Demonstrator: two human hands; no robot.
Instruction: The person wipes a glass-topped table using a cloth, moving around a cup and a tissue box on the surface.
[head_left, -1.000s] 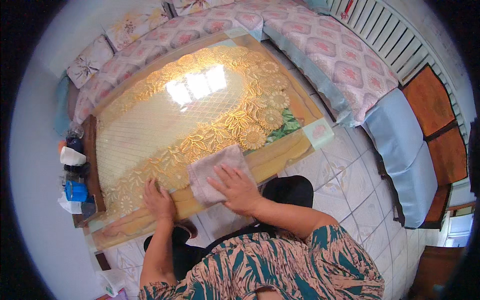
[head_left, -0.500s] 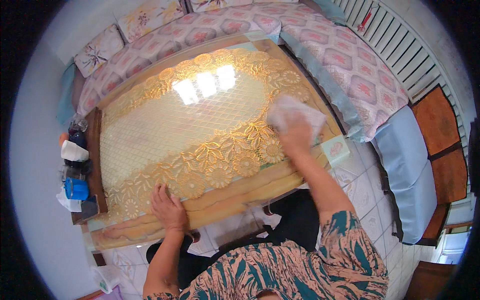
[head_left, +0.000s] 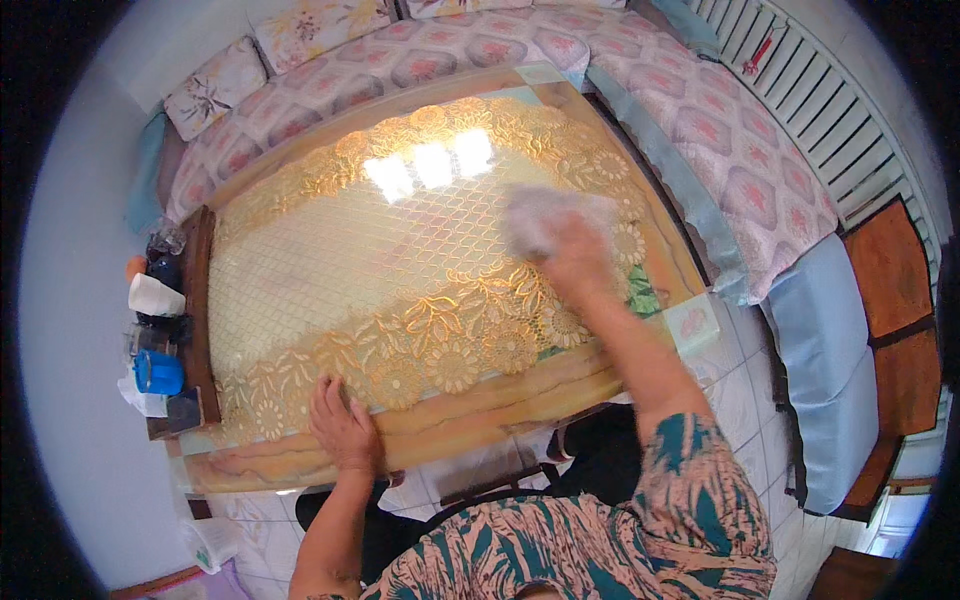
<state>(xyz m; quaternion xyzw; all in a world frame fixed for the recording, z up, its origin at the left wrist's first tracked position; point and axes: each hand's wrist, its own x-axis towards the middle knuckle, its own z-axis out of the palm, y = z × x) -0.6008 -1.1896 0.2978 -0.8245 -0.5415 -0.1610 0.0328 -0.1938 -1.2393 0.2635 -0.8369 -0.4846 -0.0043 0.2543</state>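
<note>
A pale cloth [head_left: 535, 215], smeared by motion, lies under my right hand [head_left: 577, 255] on the right half of the table. My right fingers press and grip it; their tips are partly hidden by blur. The table [head_left: 480, 405] has a marbled tan border and a glossy top over a gold lace tablecloth [head_left: 400, 325] with flowers and leaves. My left hand [head_left: 345, 425] rests flat on the table's near edge, fingers stretched out, holding nothing.
At the table's left end a wooden tray [head_left: 205, 330] holds a white cup [head_left: 155, 295], a blue mug [head_left: 158, 372] and other small items. A sofa with a patterned cover [head_left: 700, 140] wraps the far and right sides. A blue-covered seat [head_left: 820, 370] stands at right.
My right hand has slid the cloth left across the tabletop, away from the right edge. My left hand stays on the near edge. The whole view has shifted slightly.
</note>
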